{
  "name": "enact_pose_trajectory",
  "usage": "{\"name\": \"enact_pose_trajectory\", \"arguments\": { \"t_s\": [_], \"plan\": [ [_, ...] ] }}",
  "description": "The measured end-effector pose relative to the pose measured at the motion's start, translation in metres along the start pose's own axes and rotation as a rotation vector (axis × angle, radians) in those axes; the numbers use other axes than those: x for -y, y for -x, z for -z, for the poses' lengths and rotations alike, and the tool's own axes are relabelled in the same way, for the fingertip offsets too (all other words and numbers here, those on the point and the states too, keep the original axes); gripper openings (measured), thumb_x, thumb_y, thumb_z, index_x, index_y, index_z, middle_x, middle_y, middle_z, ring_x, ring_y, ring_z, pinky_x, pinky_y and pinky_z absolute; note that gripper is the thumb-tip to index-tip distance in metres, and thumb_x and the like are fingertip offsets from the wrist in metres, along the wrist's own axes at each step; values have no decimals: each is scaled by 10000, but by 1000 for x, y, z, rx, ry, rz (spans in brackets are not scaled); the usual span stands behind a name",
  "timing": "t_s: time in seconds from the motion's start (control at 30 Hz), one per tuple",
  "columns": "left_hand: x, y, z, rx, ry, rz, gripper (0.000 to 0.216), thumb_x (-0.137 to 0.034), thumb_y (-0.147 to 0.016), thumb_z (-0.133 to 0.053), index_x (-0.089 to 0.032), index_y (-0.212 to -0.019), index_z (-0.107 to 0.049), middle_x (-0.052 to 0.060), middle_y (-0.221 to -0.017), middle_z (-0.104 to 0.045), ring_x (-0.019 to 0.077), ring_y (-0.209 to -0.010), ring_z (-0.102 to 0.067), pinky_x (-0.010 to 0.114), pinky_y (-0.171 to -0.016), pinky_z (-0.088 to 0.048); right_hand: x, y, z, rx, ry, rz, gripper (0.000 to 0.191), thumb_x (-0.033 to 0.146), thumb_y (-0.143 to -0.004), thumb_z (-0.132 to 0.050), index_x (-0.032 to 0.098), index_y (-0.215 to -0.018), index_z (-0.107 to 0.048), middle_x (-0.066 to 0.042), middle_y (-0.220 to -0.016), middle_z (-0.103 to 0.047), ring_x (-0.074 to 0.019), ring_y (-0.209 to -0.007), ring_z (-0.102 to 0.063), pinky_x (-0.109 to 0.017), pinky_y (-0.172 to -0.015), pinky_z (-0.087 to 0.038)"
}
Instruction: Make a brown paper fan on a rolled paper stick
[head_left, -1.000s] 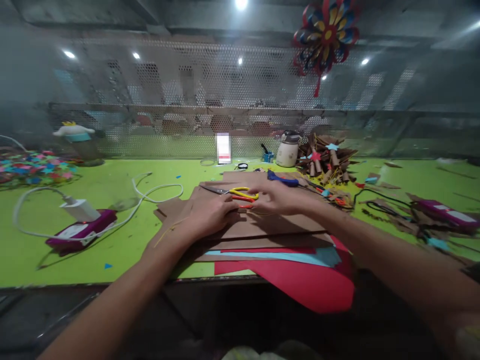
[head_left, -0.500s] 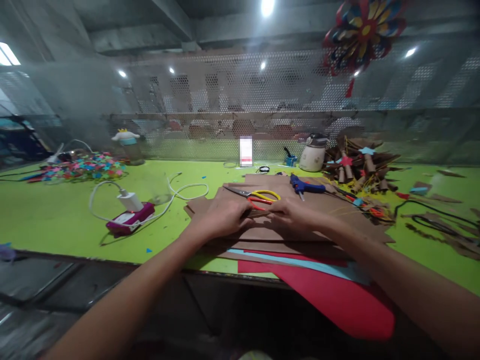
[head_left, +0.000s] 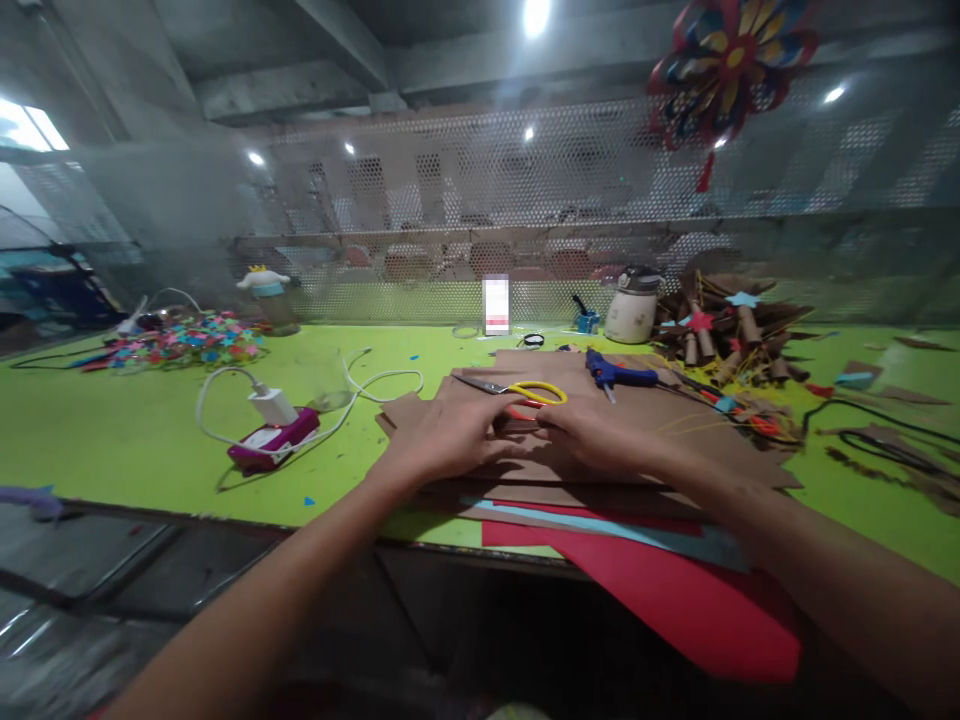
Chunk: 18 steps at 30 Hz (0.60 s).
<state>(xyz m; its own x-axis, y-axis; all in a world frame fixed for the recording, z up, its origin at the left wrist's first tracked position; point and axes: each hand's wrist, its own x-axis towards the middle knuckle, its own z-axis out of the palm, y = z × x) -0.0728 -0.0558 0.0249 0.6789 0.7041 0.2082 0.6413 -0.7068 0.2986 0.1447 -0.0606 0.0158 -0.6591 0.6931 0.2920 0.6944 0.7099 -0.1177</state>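
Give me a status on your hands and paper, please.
Left hand, right hand pressing brown paper sheets. Yellow-handled scissors just beyond fingertips. Blue glue gun apart.

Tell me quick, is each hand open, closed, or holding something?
Left hand: palm down on the brown paper, grip cannot be told.
Right hand: palm down on the same paper, grip cannot be told.

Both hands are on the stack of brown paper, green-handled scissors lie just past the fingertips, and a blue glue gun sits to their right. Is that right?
Not quite: the head view shows the scissors have yellow and orange handles, not green. The left hand and right hand are on the brown paper, the blue glue gun right of the scissors.
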Motion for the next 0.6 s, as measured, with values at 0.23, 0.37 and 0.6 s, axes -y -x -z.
{"name": "enact_pose_trajectory", "arguments": {
  "t_s": [0.23, 0.37, 0.6],
  "plan": [
    [5, 24, 14, 199, 604, 218, 380, -446, -867, -434, -119, -873, -625, -22, -550, -485, 95, -516, -427, 227, -532, -352, -15, 5, -3, 0, -52, -25, 196, 275, -889, -425, 180, -807, -575, -34, -751, -604, -131, -633, -467, -230, -538, -240],
    [3, 38, 23, 180, 813, 294, 378, -478, -856, -441, -134, -795, -585, -58, -504, -347, 76, -464, -304, 202, -457, -235, -8, 10, 2, -3, -30, 2, 184, 270, -880, -439, 182, -805, -583, -28, -717, -586, -127, -600, -432, -237, -530, -227],
    [-4, 56, 14, 33, 928, 395, 344, -485, -836, -476, -160, -735, -520, -85, -450, -249, 63, -420, -191, 200, -426, -130, -2, 20, 1, -28, -45, 66, 171, 277, -874, -449, 178, -768, -539, -32, -724, -579, -137, -605, -441, -243, -553, -273]
  ]
}}
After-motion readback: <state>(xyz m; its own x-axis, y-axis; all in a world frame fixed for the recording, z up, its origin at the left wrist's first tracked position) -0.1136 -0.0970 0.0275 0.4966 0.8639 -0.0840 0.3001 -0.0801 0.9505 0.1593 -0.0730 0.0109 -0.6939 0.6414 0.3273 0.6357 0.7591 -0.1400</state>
